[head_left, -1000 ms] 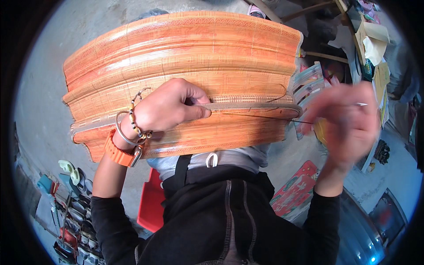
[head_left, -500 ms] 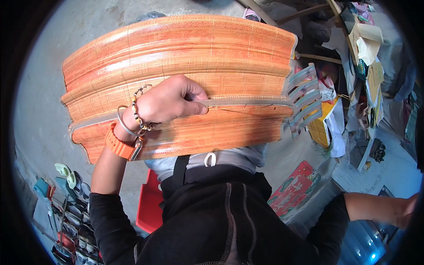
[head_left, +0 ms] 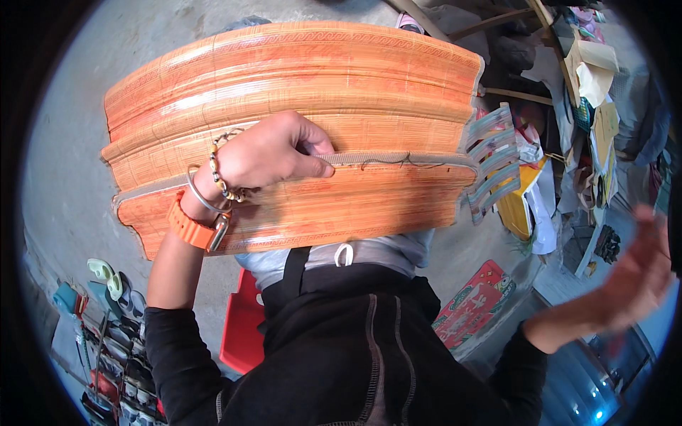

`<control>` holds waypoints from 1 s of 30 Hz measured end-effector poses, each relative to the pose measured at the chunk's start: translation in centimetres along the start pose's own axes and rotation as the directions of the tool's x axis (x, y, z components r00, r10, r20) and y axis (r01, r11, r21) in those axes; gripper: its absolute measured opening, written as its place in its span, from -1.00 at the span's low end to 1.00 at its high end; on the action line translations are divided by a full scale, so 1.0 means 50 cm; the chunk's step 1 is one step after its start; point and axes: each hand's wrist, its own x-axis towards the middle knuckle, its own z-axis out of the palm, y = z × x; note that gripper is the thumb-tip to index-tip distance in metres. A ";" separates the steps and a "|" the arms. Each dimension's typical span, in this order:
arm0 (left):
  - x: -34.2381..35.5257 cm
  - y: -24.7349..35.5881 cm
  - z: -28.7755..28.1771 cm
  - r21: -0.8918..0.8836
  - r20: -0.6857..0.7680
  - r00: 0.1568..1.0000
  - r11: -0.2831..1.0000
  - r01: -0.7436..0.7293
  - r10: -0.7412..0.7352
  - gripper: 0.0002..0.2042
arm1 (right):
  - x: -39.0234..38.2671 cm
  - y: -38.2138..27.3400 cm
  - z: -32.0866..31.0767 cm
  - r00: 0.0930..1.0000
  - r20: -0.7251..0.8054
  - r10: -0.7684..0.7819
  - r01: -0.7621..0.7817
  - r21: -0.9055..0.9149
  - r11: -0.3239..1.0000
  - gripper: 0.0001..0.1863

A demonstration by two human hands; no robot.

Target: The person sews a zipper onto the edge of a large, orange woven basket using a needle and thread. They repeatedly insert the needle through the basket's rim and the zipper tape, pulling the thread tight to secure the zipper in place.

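Across my lap lies an orange-brown woven mat (head_left: 305,78), glossy and folded in ridges. Along one fold runs a grey ribbed edging strip (head_left: 376,157). My left hand (head_left: 273,150) pinches this edging between thumb and curled fingers near the mat's middle. To the right of those fingers, a loose dark thread (head_left: 408,160) curls over the strip. My right hand (head_left: 643,273) is raised at the far right, away from the mat. Motion smears its fingers, and whether it holds anything cannot be made out.
A striped translucent slatted piece (head_left: 494,163) hangs at the mat's right end. Beyond it are a yellow packet (head_left: 522,199) and heaped papers and cloths. A red seat (head_left: 241,323) is beside me. Shoes (head_left: 124,355) crowd a rack at lower left; a red patterned board (head_left: 472,305) is at lower right.
My right hand has swung up and come further into view at the right. The dark thread, earlier stretched fairly straight, now lies in loose curls on the edging. My left hand keeps its pinch.
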 end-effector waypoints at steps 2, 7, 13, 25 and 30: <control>-0.008 -0.005 -0.003 -0.035 0.003 0.999 0.999 0.041 -0.041 -0.83 | -0.056 0.003 0.169 0.975 0.190 0.112 -0.121 0.038 0.992 -0.86; -0.009 0.001 0.012 -0.028 -0.005 0.999 0.999 0.046 -0.046 -0.83 | -0.157 -0.011 0.404 0.891 0.330 0.311 -0.400 0.250 0.882 -0.81; -0.009 -0.005 0.011 -0.061 -0.014 0.998 0.996 0.067 -0.068 -0.86 | -0.193 -0.008 0.469 0.914 0.312 0.258 -0.337 0.234 0.912 -0.79; -0.007 -0.010 0.029 -0.054 -0.083 0.993 0.996 0.075 -0.080 -0.93 | -0.189 -0.014 0.485 0.916 0.311 0.251 -0.310 0.156 0.938 -0.84; -0.006 -0.001 0.039 0.098 -0.208 0.978 0.995 0.023 -0.002 -0.93 | -0.169 -0.018 0.495 0.918 0.309 0.250 -0.294 0.104 0.950 -0.86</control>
